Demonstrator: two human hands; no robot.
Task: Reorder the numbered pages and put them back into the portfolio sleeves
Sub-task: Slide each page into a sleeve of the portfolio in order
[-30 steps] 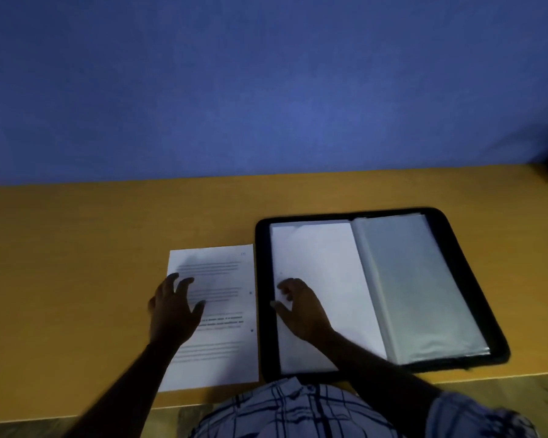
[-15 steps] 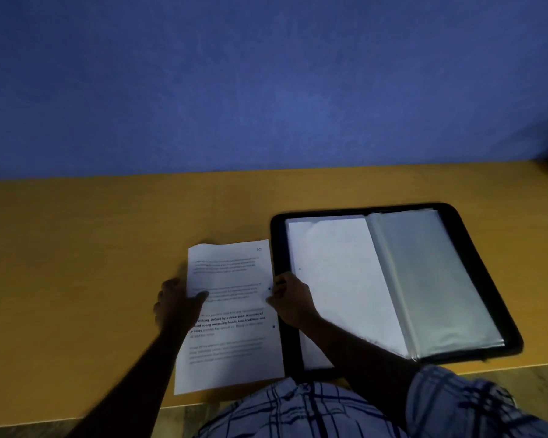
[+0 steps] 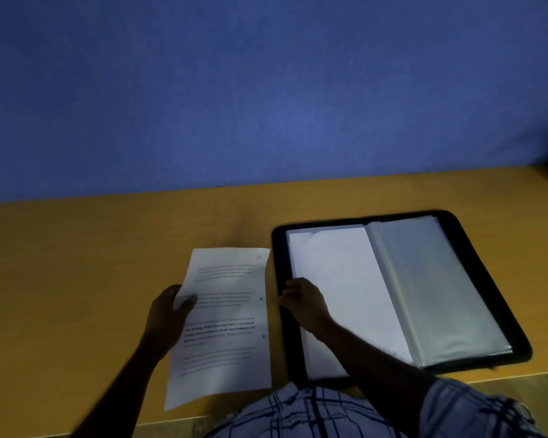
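One page: at portfolio's 9 o'clock.
L hand: fingers pinch its 9 o'clock edge.
R hand: fingers curled on portfolio's 9 o'clock rim; grip unclear.
Tip: R spreads sleeve, L feeds page flat.

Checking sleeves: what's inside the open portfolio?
A white sheet beside grey sleeves. The right hand covers part of the sheet's edge; the left hand holds the printed page outside.

Printed page lies just left of open portfolio on table
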